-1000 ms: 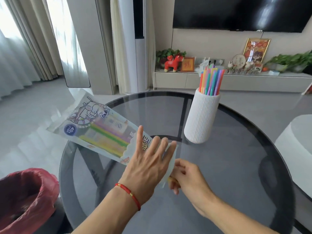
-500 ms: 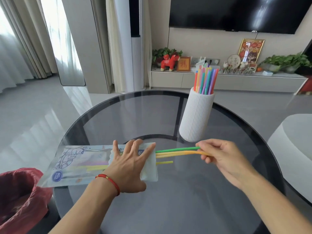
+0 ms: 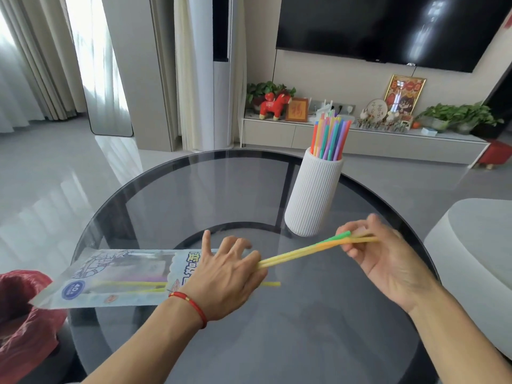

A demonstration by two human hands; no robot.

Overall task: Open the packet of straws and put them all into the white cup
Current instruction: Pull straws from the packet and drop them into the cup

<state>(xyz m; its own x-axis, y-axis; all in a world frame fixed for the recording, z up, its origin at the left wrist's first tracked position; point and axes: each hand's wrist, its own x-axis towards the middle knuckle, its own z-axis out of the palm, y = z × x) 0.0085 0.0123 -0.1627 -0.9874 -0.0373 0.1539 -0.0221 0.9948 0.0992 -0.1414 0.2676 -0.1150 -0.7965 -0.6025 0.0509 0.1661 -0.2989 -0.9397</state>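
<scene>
My left hand (image 3: 227, 275) presses flat on the straw packet (image 3: 116, 275) while my right hand (image 3: 379, 259) pinches a few yellow and green straws (image 3: 302, 249), so I'd draw straight out, then tip upright into the white cup (image 3: 314, 195).

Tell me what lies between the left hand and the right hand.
In the head view, a few yellow and green straws span the gap between the left hand and the right hand, above the glass table; one loose yellow straw pokes from the packet.

Right hand (image 3: 382, 253) motion-blurred, finger grip unclear. Packet (image 3: 116, 275) mouth hidden under left hand (image 3: 227, 275). Red bag (image 3: 25, 314) cut off at left edge.
</scene>
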